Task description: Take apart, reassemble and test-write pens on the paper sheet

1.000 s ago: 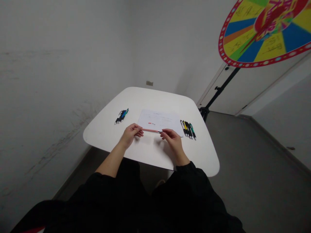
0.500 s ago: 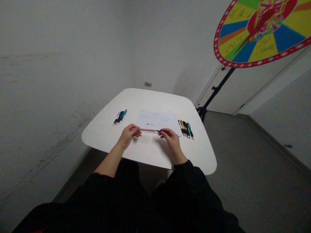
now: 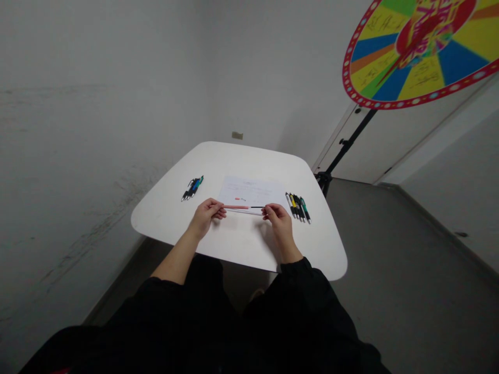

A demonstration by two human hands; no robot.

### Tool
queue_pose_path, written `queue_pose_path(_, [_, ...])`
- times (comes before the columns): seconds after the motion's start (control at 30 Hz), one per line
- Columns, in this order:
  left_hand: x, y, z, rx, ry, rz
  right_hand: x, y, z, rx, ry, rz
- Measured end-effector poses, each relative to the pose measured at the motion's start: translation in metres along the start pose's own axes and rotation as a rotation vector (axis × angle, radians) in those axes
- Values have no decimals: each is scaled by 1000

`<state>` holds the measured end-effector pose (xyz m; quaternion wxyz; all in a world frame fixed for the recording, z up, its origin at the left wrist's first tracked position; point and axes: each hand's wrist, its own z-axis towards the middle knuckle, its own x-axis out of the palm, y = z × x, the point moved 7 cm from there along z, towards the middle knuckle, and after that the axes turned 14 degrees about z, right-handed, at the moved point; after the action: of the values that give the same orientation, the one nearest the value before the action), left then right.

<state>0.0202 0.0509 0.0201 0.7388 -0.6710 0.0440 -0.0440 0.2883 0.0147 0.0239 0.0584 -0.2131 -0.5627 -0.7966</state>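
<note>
My left hand (image 3: 206, 215) pinches the left end of a slim pink pen barrel (image 3: 237, 207), held level over the table's front part. From the barrel's right end a thin dark pen refill (image 3: 257, 208) runs on in line with it. The far end of this refill is pinched between the fingers of my right hand (image 3: 279, 219). I cannot tell whether the refill's other tip is still inside the barrel. Behind them, on white printed paper (image 3: 253, 186), lie a small pink pen part (image 3: 237, 199) and a tiny greyish piece (image 3: 244, 199), too small to name.
On the white table (image 3: 249, 156), several dark, blue and green pens (image 3: 193, 188) lie left of the paper. Several more pens (image 3: 298, 206) are lined up to its right. A colourful prize wheel (image 3: 417, 57) on a black stand rises behind the table at right.
My right hand has moved a little to the right, away from the barrel, and more of the dark refill shows between them. My left hand has hardly moved.
</note>
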Motion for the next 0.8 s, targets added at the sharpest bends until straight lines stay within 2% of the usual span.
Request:
queue_pose_path(0.3, [-4, 1, 1, 7, -36, -25, -12, 3, 2, -33, -93, 76])
queue_pose_path(0.57, [-7, 5, 4, -8, -84, -41, -27, 5, 5, -96, -284, 137])
queue_pose_path(0.7, [-5, 5, 4, -10, -74, -31, -24, 6, 3, -92, -276, 53])
queue_pose_path(0.8, [-5, 4, 3, -10, -71, -28, -20, 5, 2, -91, -230, -111])
